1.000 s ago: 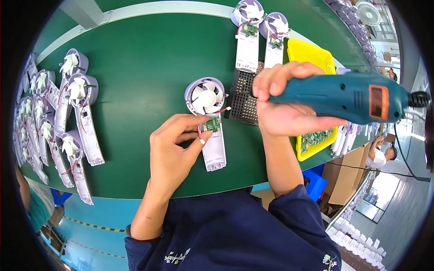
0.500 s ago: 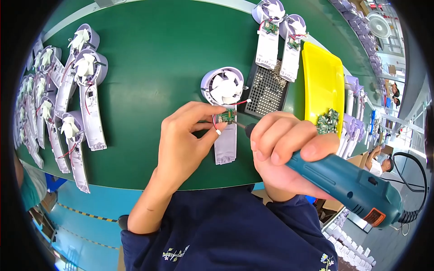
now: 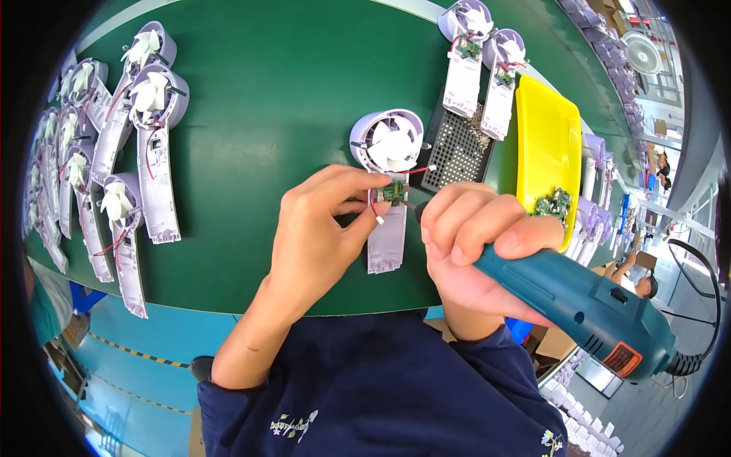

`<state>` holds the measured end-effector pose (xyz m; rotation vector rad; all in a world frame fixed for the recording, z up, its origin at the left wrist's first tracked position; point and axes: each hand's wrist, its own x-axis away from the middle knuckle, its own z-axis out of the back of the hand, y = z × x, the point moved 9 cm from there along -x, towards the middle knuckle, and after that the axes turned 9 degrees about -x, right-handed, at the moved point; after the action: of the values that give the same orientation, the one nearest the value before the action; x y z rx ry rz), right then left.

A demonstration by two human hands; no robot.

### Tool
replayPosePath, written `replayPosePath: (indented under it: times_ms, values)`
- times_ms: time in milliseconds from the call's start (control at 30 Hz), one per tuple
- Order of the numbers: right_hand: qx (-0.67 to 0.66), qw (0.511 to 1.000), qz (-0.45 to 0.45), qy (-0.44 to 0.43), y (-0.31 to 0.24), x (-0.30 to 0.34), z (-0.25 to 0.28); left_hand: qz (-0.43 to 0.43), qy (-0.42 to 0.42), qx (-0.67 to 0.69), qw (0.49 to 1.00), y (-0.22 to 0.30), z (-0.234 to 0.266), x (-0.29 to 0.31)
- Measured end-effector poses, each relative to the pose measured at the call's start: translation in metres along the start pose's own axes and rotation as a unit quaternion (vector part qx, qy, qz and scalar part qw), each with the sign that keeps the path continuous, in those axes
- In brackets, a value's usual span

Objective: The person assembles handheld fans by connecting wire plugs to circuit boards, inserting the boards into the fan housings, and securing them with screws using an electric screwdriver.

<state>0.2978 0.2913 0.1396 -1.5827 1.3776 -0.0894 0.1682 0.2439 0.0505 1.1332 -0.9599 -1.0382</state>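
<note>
A lavender handheld-fan housing (image 3: 387, 247) with white blades lies on the green table in front of me. My left hand (image 3: 316, 221) pinches a small green circuit board (image 3: 394, 192) between thumb and fingers at the upper part of the handle. Thin wires with a white plug hang beside those fingertips. My right hand (image 3: 487, 236) is wrapped round a teal electric screwdriver (image 3: 571, 305), its thin bit pointing left at the board's right edge. Whether the bit touches a screw is too small to tell.
Several fan housings (image 3: 158, 183) stand crowded at the left. Two more housings with boards (image 3: 463, 84) lie at the upper right, by a dark perforated tray (image 3: 457, 156). A yellow bin (image 3: 544, 129) holds loose circuit boards (image 3: 554, 204). The screwdriver's cord (image 3: 716, 305) loops at far right.
The whole view has shifted slightly, so the table's things sit a little further right. Both hands keep their grips, with the bit still at the board's edge.
</note>
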Motion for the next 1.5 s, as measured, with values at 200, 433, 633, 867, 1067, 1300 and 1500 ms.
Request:
replayPosePath:
  times_ms: [200,433,633,867,1067,1300,1500]
  values:
    - [-0.003,1.0,0.015,-0.009,-0.001,-0.001,-0.002,-0.008,0.001,0.001,1.0,0.003,0.0,0.0]
    - [-0.042,0.993,0.105,0.044,-0.029,0.008,0.014,0.023,-0.006,0.007,1.0,-0.005,-0.001,0.006]
    - [0.196,0.896,-0.273,0.29,-0.01,0.078,0.062,0.068,-0.033,0.036,0.996,-0.01,-0.001,0.016]
    - [0.101,0.848,-0.408,0.322,0.026,0.124,0.049,0.089,-0.029,0.09,0.992,-0.019,-0.01,0.044]
    - [0.044,0.835,-0.458,0.303,0.034,0.132,0.045,0.083,-0.022,0.074,0.994,-0.02,-0.007,0.051]
    - [0.056,0.847,-0.442,0.29,0.032,0.125,0.041,0.107,-0.018,0.089,0.99,-0.024,-0.007,0.055]
    - [0.04,0.845,-0.448,0.288,0.035,0.125,0.041,0.118,-0.025,0.107,0.987,-0.023,-0.007,0.052]
